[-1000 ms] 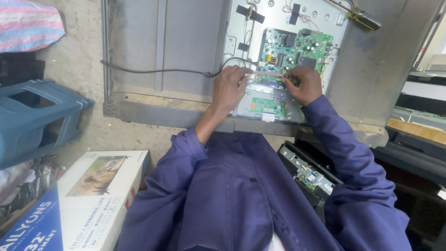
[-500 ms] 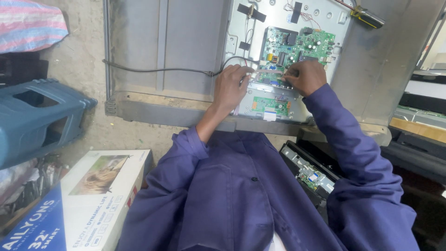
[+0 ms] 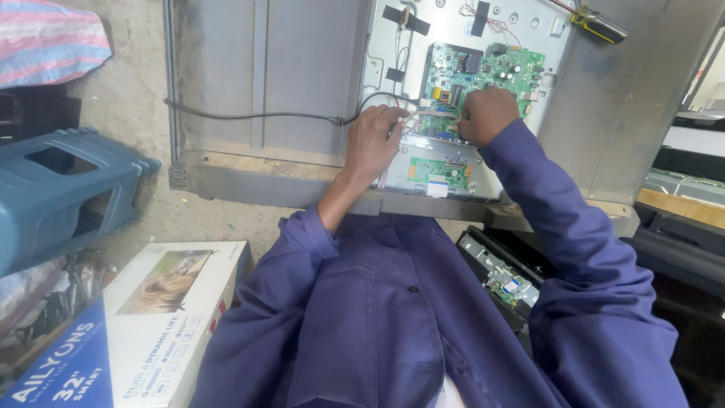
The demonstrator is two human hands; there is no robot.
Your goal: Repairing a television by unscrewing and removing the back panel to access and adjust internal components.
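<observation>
Nearest the camera: purple work jacket [image 3: 393,317], both sleeves reaching forward. Lower left, a white and blue carton [image 3: 143,325]; beside it a blue plastic stool [image 3: 60,189] on its side. By the right elbow, a dark opened chassis [image 3: 502,276] with a small board inside.

Mid-distance: left hand [image 3: 375,140] rests palm-down on the metal back panel [image 3: 264,75] of an opened flat screen, fingers curled around thin white wires [image 3: 423,113]; closed on them, thumb side hidden. Right hand [image 3: 487,113] is fisted at the lower edge of the green main board [image 3: 483,72], knuckles up. Probably pinching a connector or a small tool, but what it grips I cannot tell from this angle.

Judgement: step in hand is work on the wiring at the main board's lower edge. Next move calls for a steady left hand and a short, straight pull or push with the right.

Farther: small green board [image 3: 438,172] below the hands; black cable [image 3: 257,115] running left; a screwdriver-like tool [image 3: 600,24] at the far top.
</observation>
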